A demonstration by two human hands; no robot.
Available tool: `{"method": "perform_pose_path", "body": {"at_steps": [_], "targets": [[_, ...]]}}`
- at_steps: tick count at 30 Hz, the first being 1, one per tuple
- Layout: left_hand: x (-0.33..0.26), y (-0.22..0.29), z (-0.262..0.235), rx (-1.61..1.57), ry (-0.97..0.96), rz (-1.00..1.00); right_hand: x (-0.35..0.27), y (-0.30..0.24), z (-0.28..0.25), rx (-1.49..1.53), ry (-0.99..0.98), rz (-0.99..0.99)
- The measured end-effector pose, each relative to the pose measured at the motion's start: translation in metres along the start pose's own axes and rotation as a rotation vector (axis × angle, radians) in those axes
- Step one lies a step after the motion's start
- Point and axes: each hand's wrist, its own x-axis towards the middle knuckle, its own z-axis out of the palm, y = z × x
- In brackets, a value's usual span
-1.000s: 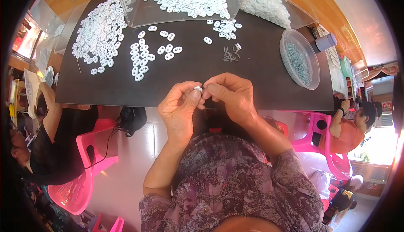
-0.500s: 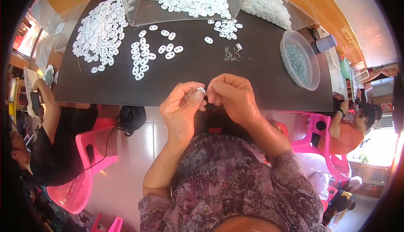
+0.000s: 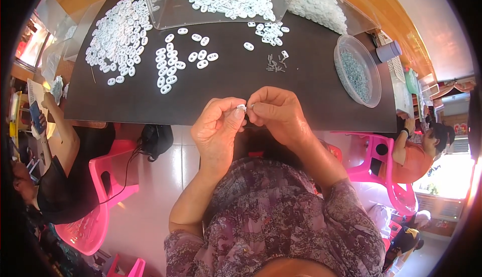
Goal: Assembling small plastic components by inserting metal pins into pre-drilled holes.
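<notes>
Just over the table's near edge, my two hands meet at the fingertips. My left hand (image 3: 217,129) pinches a small white plastic piece (image 3: 242,107) between thumb and forefinger. Close against it, my right hand (image 3: 279,112) is closed in a pinch; what lies between its fingertips is too small to make out. Beyond the hands are several loose white oval pieces with two holes (image 3: 171,66). A few short grey pins (image 3: 274,64) lie further right, below a small cluster of white pieces (image 3: 270,33).
White ovals form a large pile (image 3: 118,38) at the left. A clear bin (image 3: 165,18) of white parts stands at the back, beside another heap (image 3: 319,7). A round clear tub (image 3: 375,76) holds grey pins. People sit on both sides, near pink chairs (image 3: 98,222).
My right fingertips have shifted slightly against the white piece in my left hand. The person at the left has raised a phone. Things on the table stay put.
</notes>
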Motion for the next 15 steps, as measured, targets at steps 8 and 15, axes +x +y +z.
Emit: {"method": "perform_pose_path", "body": {"at_steps": [8, 15], "targets": [[-0.001, -0.001, -0.003, 0.072, -0.020, 0.064, -0.003, 0.005, 0.003, -0.125, 0.044, -0.106], [0.000, 0.000, -0.002, 0.098, -0.022, 0.089, -0.007, 0.007, 0.012, -0.209, 0.119, -0.197]]}}
